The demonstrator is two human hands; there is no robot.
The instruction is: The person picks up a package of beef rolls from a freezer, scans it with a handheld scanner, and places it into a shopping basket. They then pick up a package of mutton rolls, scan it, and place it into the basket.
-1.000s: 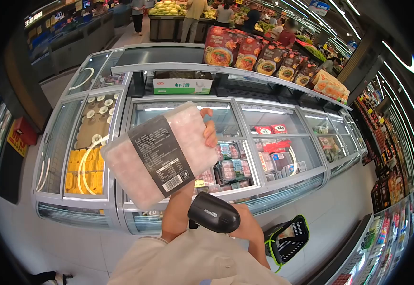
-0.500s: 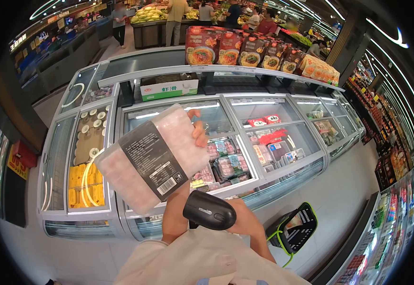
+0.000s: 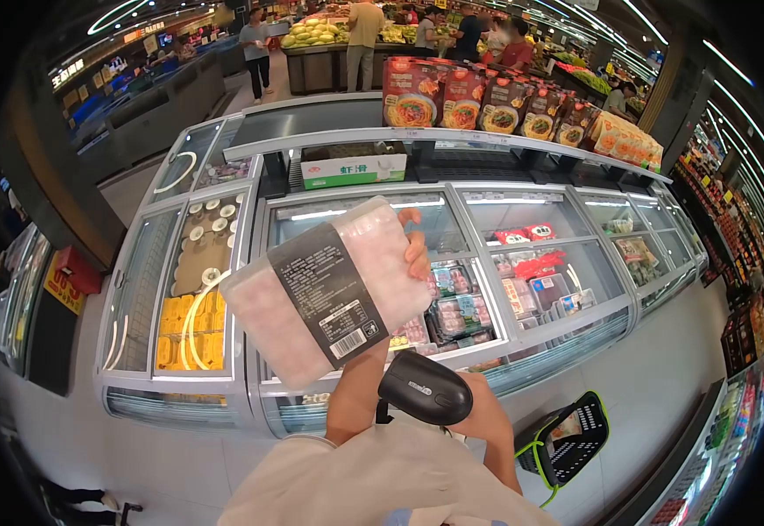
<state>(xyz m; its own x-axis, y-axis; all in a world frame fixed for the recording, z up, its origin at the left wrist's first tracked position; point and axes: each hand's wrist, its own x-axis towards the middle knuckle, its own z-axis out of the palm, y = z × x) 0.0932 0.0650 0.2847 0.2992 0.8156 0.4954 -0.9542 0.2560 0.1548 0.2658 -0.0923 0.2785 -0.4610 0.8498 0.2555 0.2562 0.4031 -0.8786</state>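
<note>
A clear plastic tray pack of pale pink food (image 3: 382, 263) is tilted in front of me. Its black label (image 3: 320, 289) with white print and a barcode faces up. My left hand (image 3: 414, 250) is closed on the pack's right edge, fingertips showing there and the palm hidden behind it. Below the pack, a black handheld barcode scanner (image 3: 424, 387) is held in my right hand (image 3: 485, 410), whose fingers are mostly hidden under it. The scanner's front end is close to the barcode but apart from it in view.
Glass-topped freezers (image 3: 478, 342) with packaged food stretch across the front. Noodle packets (image 3: 504, 107) line the shelf above, and a white-green carton (image 3: 354, 169) sits beneath it. A black shopping basket (image 3: 575, 438) with green trim stands on the floor at right. People stand by the produce behind.
The whole view has shifted, so the freezers, pack and scanner appear farther right. Both hands keep their hold, and the pack stays in much the same tilt.
</note>
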